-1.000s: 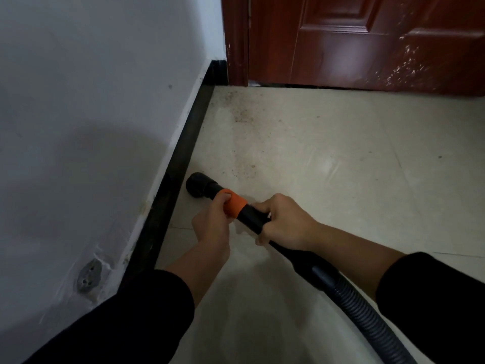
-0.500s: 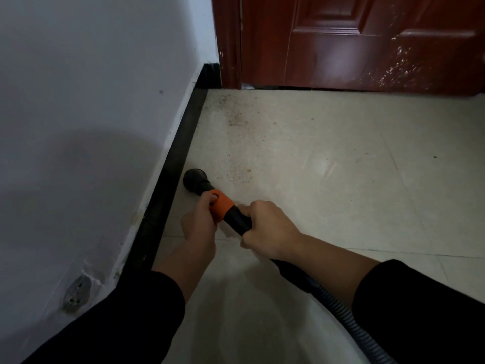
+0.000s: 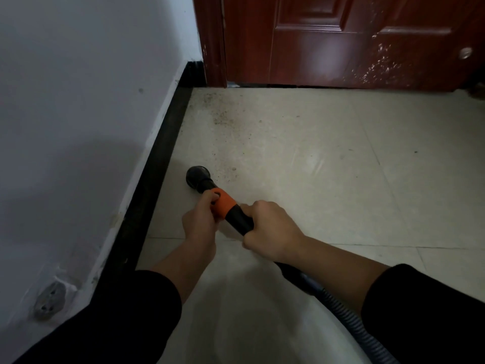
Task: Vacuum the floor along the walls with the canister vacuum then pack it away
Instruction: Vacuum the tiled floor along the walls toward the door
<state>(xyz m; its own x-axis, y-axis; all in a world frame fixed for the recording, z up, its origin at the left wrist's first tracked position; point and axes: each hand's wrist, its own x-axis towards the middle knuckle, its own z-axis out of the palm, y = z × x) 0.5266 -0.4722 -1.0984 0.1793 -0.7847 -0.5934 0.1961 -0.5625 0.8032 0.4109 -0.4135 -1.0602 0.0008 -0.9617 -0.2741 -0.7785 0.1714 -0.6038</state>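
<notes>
Lighting is dim and cool throughout. The wall (image 3: 78, 101) reads grey-blue, with a broad, soft-edged shadow across its lower half. The floor (image 3: 328, 158) is the brightest surface, and a pale sheen streaks the tile near centre. The door (image 3: 315, 53) carries a dull reflection on its panel. The sleeves (image 3: 131, 324) are near-black with no detail. Wide-angle bowing is visible toward the edges. Fine detail is soft.

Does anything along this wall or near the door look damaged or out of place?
Yes. The wall socket low on the white wall sits crooked in rough, patched plaster. The red door has white scuffs flecking its lower right panel. Dark grit is scattered on the floor tiles near the corner, ahead of the vacuum wand.
</notes>
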